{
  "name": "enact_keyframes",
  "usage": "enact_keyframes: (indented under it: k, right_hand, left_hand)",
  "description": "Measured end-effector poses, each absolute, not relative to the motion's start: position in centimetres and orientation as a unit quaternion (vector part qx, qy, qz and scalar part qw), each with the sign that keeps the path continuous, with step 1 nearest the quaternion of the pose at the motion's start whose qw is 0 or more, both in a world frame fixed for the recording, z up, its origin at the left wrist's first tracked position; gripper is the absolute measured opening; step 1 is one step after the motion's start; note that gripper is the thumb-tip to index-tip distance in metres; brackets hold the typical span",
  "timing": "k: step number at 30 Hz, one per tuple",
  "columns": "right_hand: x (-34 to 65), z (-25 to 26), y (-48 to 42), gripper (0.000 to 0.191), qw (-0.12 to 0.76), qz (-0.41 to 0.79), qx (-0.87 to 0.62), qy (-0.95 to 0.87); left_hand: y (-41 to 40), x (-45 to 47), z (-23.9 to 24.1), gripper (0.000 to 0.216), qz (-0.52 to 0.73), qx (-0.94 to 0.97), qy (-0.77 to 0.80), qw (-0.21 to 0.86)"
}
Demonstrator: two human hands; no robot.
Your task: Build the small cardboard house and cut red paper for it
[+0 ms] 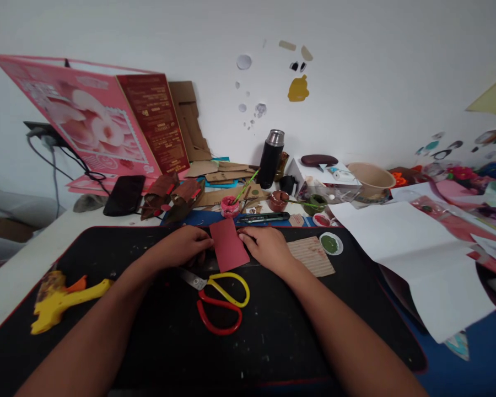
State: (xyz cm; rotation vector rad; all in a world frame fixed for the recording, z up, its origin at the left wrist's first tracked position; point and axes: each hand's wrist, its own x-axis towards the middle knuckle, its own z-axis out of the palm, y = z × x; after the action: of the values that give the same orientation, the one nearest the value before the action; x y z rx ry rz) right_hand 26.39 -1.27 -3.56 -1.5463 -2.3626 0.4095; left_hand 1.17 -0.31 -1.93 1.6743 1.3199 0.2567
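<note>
A dark red rectangle of card [228, 246] lies on the black mat [119, 259], tilted a little. My left hand [186, 245] pinches its left edge with curled fingers. My right hand [267, 248] grips its right edge the same way. Scissors [219, 300] with one yellow and one red handle lie on the mat just in front of the card, between my forearms.
A yellow glue gun [60, 300] lies at the mat's left. Corrugated cardboard [312, 255] and a green paint lid [330, 243] sit right of my hand. Paint pots, a black flask [270, 160], a pink box [86, 116] and white paper [413, 248] crowd the desk.
</note>
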Motion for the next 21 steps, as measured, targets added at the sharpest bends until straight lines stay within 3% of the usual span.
enact_keyframes:
  k: [14,21]
  right_hand:
    - [26.4,-3.0,-1.5,0.034,0.113,0.137,-0.528,-0.830]
    - [26.4,-3.2,-1.5,0.033,0.108,0.135,-0.529,-0.830]
  left_hand:
    - [0.0,0.6,-1.5,0.044,0.068,0.712,0.558,0.419]
    - [-0.4,0.6,-1.1,0.049,0.044,0.718,0.528,0.452]
